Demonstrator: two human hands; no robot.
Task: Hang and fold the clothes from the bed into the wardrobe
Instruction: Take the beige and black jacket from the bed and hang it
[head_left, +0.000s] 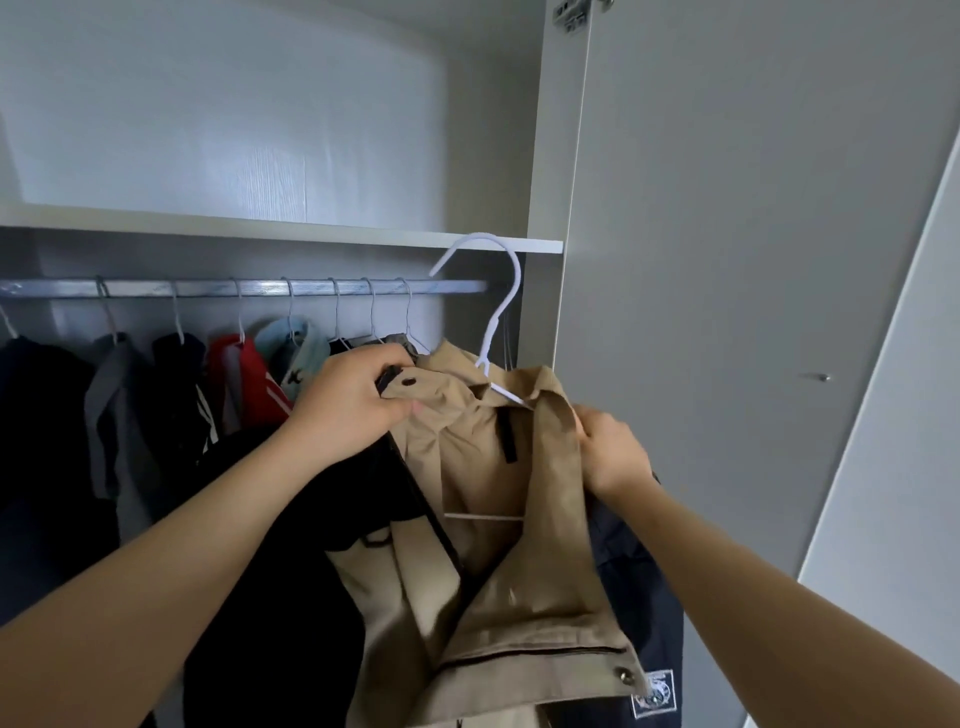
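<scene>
Left grip (353, 400) and right grip (613, 452) both pinch the beige garment (545, 519); the white hanger (517, 273) hook is off the rail (244, 287). Uneven release could slide the garment off.

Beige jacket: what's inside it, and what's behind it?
Inside the beige jacket sits a white hanger: hook above the collar, bottom bar showing through the open front, shoulders mostly covered by fabric. Behind, a navy garment with a white patch; its upper part is hidden.

I gripped the beige jacket (483, 467) on its white hanger (498, 306) with my left hand (353, 400) and right hand (613, 452) beside the wardrobe rail (234, 287).
</scene>
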